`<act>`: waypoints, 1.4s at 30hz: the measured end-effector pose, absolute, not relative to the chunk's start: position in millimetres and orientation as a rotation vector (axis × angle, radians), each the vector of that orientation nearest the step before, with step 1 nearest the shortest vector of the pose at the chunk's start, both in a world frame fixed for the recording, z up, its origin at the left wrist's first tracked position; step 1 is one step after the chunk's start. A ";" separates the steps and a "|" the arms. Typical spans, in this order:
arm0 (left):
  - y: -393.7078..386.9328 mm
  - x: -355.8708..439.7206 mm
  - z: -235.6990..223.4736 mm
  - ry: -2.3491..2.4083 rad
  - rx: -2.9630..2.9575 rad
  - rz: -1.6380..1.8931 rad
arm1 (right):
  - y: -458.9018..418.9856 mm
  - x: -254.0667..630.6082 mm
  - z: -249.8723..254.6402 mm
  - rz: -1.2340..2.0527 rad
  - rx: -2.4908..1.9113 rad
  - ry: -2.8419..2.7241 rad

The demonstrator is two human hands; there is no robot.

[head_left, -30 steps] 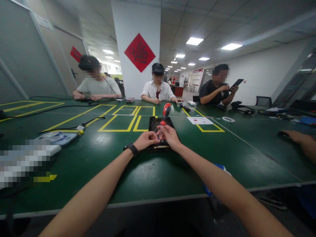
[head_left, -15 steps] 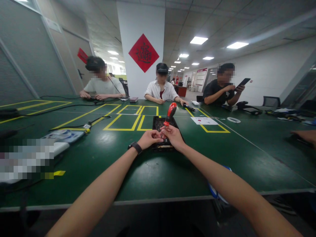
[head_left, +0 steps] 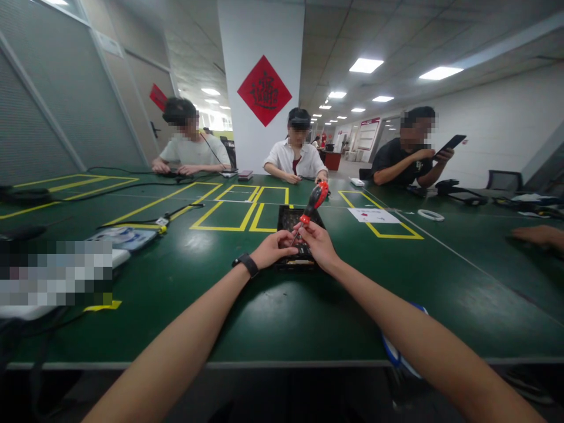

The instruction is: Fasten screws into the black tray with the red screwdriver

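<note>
A screwdriver (head_left: 314,202) with a red and black handle stands tilted, its handle up and leaning right. My right hand (head_left: 323,247) pinches it by the thin shaft just below the handle. Close against that hand, my left hand (head_left: 275,249), with a dark band on the wrist, has thumb and fingertips drawn together at the lower end of the shaft. What those fingers hold is too small to make out. Both hands are over a black open case (head_left: 296,267) with dark parts inside. The screwdriver's tip is hidden among my fingers.
Yellow tape rectangles (head_left: 219,228) mark the green table (head_left: 282,320). A printed sheet (head_left: 374,215) and a white ring (head_left: 430,215) lie to the right. Bags and cables (head_left: 126,237) lie left. Several people sit around; another person's hand (head_left: 540,236) rests at far right.
The screwdriver's handle leans further right than before. Both hands stay together over the case. The whole scene has shifted slightly right in view.
</note>
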State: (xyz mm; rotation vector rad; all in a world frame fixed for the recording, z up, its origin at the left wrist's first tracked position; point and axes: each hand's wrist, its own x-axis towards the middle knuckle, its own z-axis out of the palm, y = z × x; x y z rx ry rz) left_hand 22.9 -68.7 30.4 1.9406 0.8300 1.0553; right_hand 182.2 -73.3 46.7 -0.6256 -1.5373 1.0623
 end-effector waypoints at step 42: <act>-62.7 13.8 31.8 0.798 1.881 0.999 | -75.5 178.8 39.3 1.212 -0.529 -1.506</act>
